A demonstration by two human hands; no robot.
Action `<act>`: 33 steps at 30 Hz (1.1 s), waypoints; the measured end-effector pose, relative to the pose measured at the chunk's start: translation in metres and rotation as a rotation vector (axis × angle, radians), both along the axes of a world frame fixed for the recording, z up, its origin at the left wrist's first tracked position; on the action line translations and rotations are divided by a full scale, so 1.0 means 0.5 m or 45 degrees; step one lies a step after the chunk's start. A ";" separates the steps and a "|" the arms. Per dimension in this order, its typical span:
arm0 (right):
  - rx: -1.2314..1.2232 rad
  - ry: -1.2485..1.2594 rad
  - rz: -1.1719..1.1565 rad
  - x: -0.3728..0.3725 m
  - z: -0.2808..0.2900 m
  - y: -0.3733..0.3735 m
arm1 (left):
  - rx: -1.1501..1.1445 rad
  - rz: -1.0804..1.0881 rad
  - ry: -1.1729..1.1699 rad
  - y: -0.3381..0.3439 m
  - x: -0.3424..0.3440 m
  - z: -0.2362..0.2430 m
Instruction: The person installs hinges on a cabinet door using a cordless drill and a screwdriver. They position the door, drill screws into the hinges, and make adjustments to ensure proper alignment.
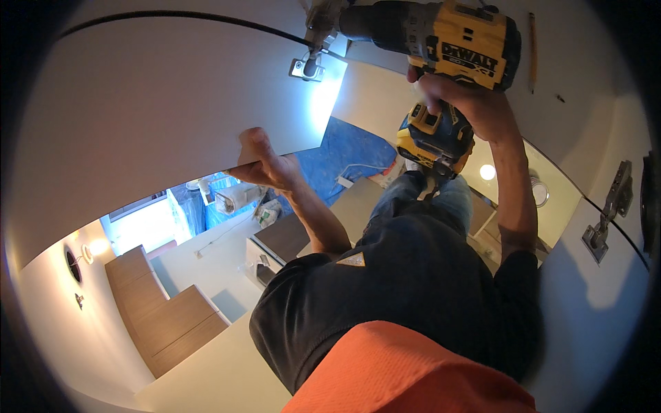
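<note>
One hard-plastic drill [454, 31], yellow and black, is grasped around its handle by the curled fingers of the right hand [475, 107]. Its nose is held near one jointed metal hinge [308, 69] on a smooth, flat white panel [172, 103]. The panel's edge is gripped by the left hand [274, 168], thumb against the face. One more metal hinge [607, 217] and one slim, straight pencil [533, 54] are seen at right.

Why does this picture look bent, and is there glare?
Head view: the fisheye lens bows the lower edge of the panel and leaves the corners black; head view again: bluish-white glare washes out the panel's corner near the hinge, while the shirt looks dark.
</note>
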State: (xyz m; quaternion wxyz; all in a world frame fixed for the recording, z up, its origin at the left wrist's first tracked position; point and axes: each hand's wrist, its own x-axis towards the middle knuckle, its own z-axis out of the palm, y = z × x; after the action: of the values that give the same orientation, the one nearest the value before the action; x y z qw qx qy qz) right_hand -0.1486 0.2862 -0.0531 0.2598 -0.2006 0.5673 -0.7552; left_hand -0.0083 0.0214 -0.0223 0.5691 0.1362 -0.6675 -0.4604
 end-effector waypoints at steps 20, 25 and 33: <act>-0.189 -0.050 -0.127 0.022 -0.022 0.021 | -0.073 0.000 -0.002 -0.008 -0.008 -0.008; -0.258 -0.063 -0.157 0.023 -0.019 0.022 | -0.117 -0.039 0.008 -0.019 -0.010 -0.006; -0.327 -0.103 -0.231 0.025 -0.013 0.021 | -0.139 -0.042 -0.030 0.004 -0.009 0.015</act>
State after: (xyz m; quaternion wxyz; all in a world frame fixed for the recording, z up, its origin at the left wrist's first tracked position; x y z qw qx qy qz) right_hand -0.1359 0.2969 -0.0595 0.1855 -0.1497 0.4709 -0.8494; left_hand -0.0126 0.0235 -0.0147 0.5601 0.0993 -0.7004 -0.4311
